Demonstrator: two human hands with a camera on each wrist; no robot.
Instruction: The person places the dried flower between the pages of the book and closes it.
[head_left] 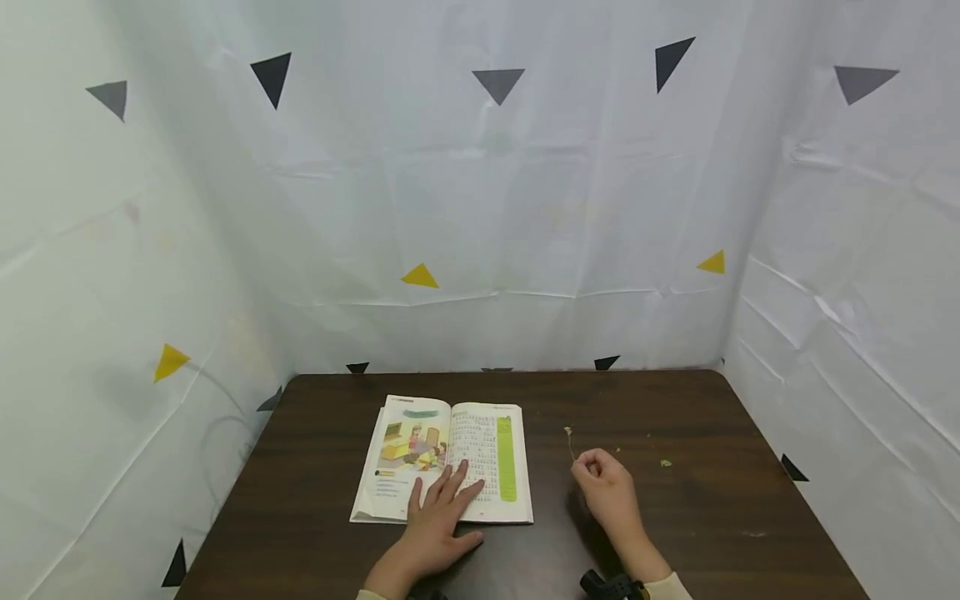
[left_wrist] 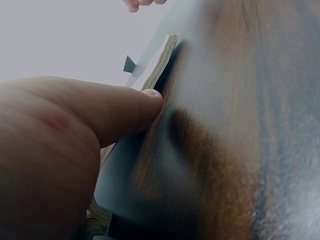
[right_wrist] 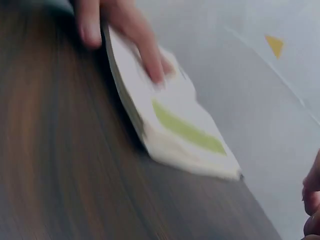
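Observation:
An open book (head_left: pixel 484 446) lies on the table, with a colour picture on its left page and text beside a green strip on its right page. My left hand (head_left: pixel 435 533) rests on the lower part of the book, fingers spread across both pages. To the right of the book, my right hand (head_left: pixel 609 492) pinches the lower end of a thin dried plant stem (head_left: pixel 571 444) with a small pale tip pointing up. In the right wrist view, that hand (right_wrist: pixel 312 205) shows only at the right edge, and the stem is not visible there.
Small green plant bits (head_left: pixel 666 462) lie on the dark wooden table (head_left: pixel 720 517), right of the right hand. A white curtain (head_left: pixel 525 208) with triangles hangs behind the table and along both sides. A black wrist device (head_left: pixel 611 586) sits on the right wrist.

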